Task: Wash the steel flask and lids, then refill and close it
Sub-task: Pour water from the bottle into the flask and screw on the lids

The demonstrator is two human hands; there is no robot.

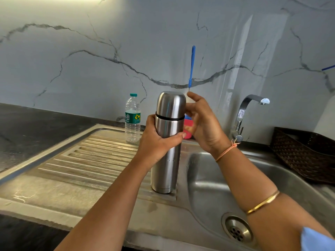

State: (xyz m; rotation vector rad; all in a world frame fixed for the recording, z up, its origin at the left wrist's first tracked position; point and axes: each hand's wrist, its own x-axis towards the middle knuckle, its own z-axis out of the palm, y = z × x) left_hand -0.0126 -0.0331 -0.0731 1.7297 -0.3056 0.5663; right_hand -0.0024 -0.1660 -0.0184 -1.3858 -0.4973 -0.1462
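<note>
A tall steel flask (167, 160) stands upright on the ribbed drainboard (87, 160), right beside the sink basin. Its steel cup lid (171, 104) sits on top, above a black ring. My left hand (157, 142) is wrapped around the flask body just below that ring. My right hand (201, 122) is against the right side of the cup lid, fingers curled toward it and forefinger raised. Whether the right hand grips the lid firmly is hard to tell. A clear plastic water bottle (132, 118) with a green label stands behind on the drainboard.
The steel sink basin (217, 187) with its drain (236, 230) lies to the right, under a chrome tap (243, 115). A blue-handled brush (191, 67) stands behind the flask, with a pink container (187, 129) at its foot. A dark woven basket (304, 153) sits far right.
</note>
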